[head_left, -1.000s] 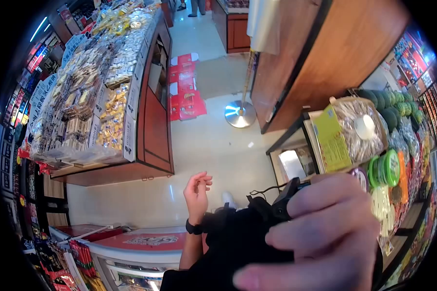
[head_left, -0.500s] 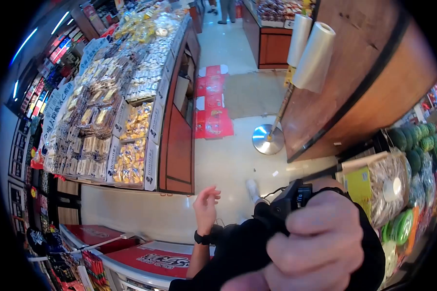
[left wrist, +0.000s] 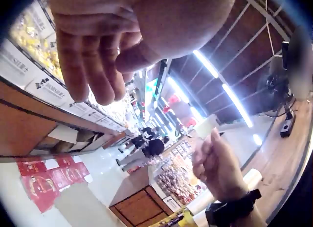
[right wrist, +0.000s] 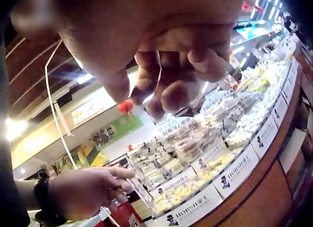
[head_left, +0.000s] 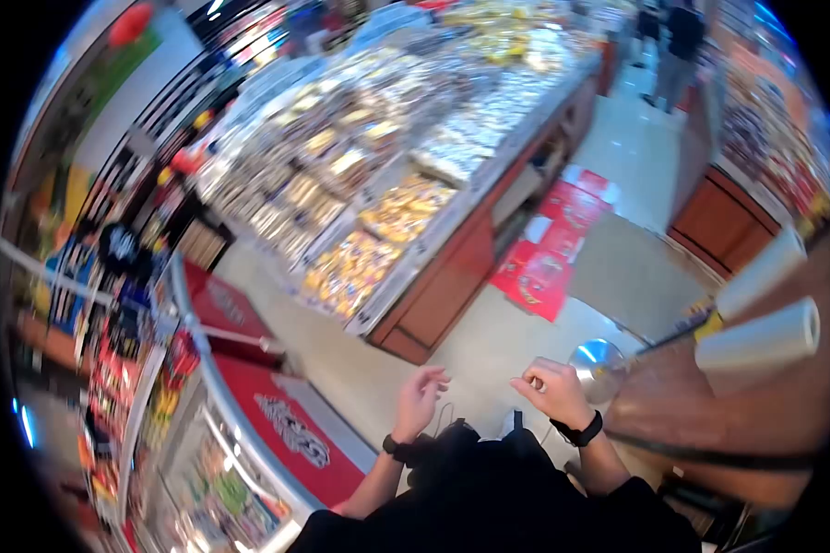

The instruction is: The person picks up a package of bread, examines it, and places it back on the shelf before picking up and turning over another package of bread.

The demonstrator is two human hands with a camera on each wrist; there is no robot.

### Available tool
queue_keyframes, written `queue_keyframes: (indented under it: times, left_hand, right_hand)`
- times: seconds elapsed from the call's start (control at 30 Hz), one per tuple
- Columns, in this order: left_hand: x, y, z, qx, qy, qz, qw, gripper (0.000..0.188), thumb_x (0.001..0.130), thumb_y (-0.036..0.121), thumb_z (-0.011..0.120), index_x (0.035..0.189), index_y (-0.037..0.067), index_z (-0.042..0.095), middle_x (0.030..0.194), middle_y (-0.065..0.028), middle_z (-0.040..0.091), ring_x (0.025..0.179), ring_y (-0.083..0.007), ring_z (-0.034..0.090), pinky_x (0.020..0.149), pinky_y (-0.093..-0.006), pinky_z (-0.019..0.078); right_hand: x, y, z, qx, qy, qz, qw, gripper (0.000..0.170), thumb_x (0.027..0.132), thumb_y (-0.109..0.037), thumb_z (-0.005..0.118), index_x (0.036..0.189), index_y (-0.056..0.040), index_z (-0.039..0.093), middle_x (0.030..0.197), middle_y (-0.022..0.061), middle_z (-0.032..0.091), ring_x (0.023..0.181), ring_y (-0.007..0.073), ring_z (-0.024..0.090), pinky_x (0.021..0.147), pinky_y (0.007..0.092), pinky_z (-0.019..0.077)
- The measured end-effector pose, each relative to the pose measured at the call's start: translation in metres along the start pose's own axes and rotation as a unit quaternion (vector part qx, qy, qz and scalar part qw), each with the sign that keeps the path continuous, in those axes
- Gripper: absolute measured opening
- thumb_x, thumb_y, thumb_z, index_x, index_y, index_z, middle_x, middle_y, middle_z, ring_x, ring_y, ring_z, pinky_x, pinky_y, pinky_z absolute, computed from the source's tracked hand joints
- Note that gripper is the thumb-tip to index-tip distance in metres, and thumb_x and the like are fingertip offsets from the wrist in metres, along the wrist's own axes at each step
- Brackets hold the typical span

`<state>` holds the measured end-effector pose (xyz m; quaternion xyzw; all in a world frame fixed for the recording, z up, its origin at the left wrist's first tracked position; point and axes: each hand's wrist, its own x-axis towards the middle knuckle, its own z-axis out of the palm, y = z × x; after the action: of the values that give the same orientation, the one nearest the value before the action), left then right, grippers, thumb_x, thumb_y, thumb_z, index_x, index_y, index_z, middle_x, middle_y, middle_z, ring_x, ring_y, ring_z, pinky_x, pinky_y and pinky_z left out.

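In the head view my left hand hangs in front of my body with relaxed fingers and nothing in its grasp. Level with it, my right hand is held out with loosely bent fingers. The right wrist view shows no item between those fingers, and the left wrist view likewise shows bare, loosely bent fingers. Beyond both hands stands a long display counter heaped with wrapped snacks. Both hands are apart from the counter and its goods.
A red-topped freezer lies on the left. Flattened red cardboard covers part of the aisle floor. On the right, plastic bag rolls are mounted on a stand with a round metal base. People stand far down the aisle.
My right hand has come down from close before the camera to beside my left hand. The head view has swung left, bringing more of the freezer into sight and losing the right-hand shelf goods.
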<state>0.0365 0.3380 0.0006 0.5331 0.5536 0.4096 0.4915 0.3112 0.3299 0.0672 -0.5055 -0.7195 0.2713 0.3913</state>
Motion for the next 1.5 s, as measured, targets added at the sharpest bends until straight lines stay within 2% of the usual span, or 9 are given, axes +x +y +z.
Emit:
queue_keyframes:
  times: [0.2, 0.33, 0.73, 0.87, 1.03, 1.13, 1.33, 1.4, 1.5]
  left_hand:
    - [0.027, -0.003, -0.004, -0.017, 0.077, -0.010, 0.997, 0.026, 0.094, 0.000, 0.045, 0.114, 0.002, 0.061, 0.096, -0.0080, 0.069, 0.083, -0.0137, 0.066, 0.069, -0.0270, 0.0526]
    - [0.055, -0.006, -0.016, -0.034, 0.084, -0.009, 0.996, 0.029, 0.093, -0.001, 0.044, 0.117, 0.002, 0.060, 0.097, -0.0074, 0.068, 0.084, -0.0134, 0.064, 0.071, -0.0274, 0.0527]
    - [0.198, -0.017, -0.061, -0.123, 0.079, 0.047, 0.988, 0.029, 0.092, -0.002, 0.044, 0.115, 0.001, 0.061, 0.096, -0.0072, 0.068, 0.081, -0.0106, 0.063, 0.070, -0.0244, 0.0508]
    - [0.226, -0.023, -0.089, -0.127, 0.102, 0.061, 0.985, 0.027, 0.092, -0.002, 0.046, 0.114, 0.001, 0.062, 0.092, -0.0075, 0.069, 0.078, -0.0114, 0.064, 0.067, -0.0253, 0.0511]
    - [0.244, -0.041, -0.117, -0.174, 0.134, 0.003, 0.976, 0.028, 0.091, -0.003, 0.046, 0.114, 0.001, 0.062, 0.092, -0.0076, 0.069, 0.078, -0.0120, 0.064, 0.070, -0.0257, 0.0515]
    - [0.247, -0.047, -0.128, -0.191, 0.162, -0.007, 0.968, 0.028, 0.091, -0.005, 0.046, 0.113, 0.000, 0.062, 0.092, -0.0089, 0.069, 0.079, -0.0122, 0.064, 0.072, -0.0255, 0.0514]
    - [0.273, -0.049, -0.160, -0.214, 0.264, 0.029, 0.940, 0.033, 0.091, -0.006, 0.045, 0.122, -0.001, 0.055, 0.095, -0.0097, 0.067, 0.084, -0.0140, 0.064, 0.076, -0.0260, 0.0517]
    - [0.284, -0.041, -0.174, -0.184, 0.305, 0.045, 0.933, 0.038, 0.093, -0.005, 0.044, 0.131, 0.000, 0.047, 0.102, -0.0104, 0.066, 0.087, -0.0146, 0.064, 0.077, -0.0266, 0.0521]
    - [0.305, -0.011, -0.189, -0.190, 0.383, 0.039, 0.903, 0.034, 0.096, 0.001, 0.047, 0.130, 0.000, 0.048, 0.109, -0.0118, 0.065, 0.099, -0.0156, 0.061, 0.090, -0.0278, 0.0472]
  right_hand:
    - [0.035, 0.057, 0.043, 0.025, -0.080, -0.009, 0.996, 0.017, 0.089, -0.018, 0.069, 0.084, -0.0023, 0.067, 0.084, 0.0103, 0.067, 0.065, 0.0251, 0.065, 0.059, 0.0329, 0.0502]
    - [0.069, 0.068, 0.062, 0.029, -0.082, -0.030, 0.996, 0.015, 0.089, -0.017, 0.069, 0.091, -0.0026, 0.069, 0.087, 0.0119, 0.069, 0.069, 0.0252, 0.067, 0.061, 0.0322, 0.0512]
    - [0.203, 0.055, 0.124, -0.027, -0.160, -0.011, 0.987, 0.017, 0.091, -0.019, 0.067, 0.096, -0.0031, 0.070, 0.081, 0.0131, 0.069, 0.070, 0.0230, 0.068, 0.061, 0.0322, 0.0502]
    - [0.247, 0.057, 0.157, -0.055, -0.190, -0.036, 0.980, 0.017, 0.091, -0.021, 0.065, 0.093, -0.0042, 0.069, 0.080, 0.0132, 0.068, 0.069, 0.0276, 0.066, 0.060, 0.0359, 0.0498]
    - [0.291, 0.049, 0.199, -0.061, -0.221, -0.061, 0.971, 0.017, 0.091, -0.023, 0.064, 0.092, -0.0063, 0.068, 0.077, 0.0137, 0.066, 0.069, 0.0334, 0.065, 0.059, 0.0412, 0.0491]
    - [0.312, 0.041, 0.221, -0.062, -0.241, -0.062, 0.966, 0.018, 0.091, -0.021, 0.065, 0.090, -0.0039, 0.069, 0.077, 0.0135, 0.066, 0.067, 0.0284, 0.065, 0.060, 0.0361, 0.0496]
    - [0.371, 0.015, 0.254, 0.002, -0.268, -0.076, 0.960, 0.017, 0.091, -0.021, 0.065, 0.096, -0.0042, 0.068, 0.076, 0.0164, 0.067, 0.068, 0.0313, 0.066, 0.060, 0.0380, 0.0498]
    - [0.392, 0.014, 0.273, 0.066, -0.261, -0.033, 0.962, 0.018, 0.092, -0.020, 0.065, 0.097, -0.0020, 0.067, 0.076, 0.0169, 0.067, 0.068, 0.0270, 0.068, 0.060, 0.0350, 0.0499]
    - [0.421, 0.025, 0.304, 0.136, -0.266, 0.011, 0.954, 0.021, 0.094, -0.018, 0.064, 0.100, 0.0013, 0.067, 0.078, 0.0132, 0.069, 0.069, 0.0171, 0.068, 0.061, 0.0301, 0.0508]
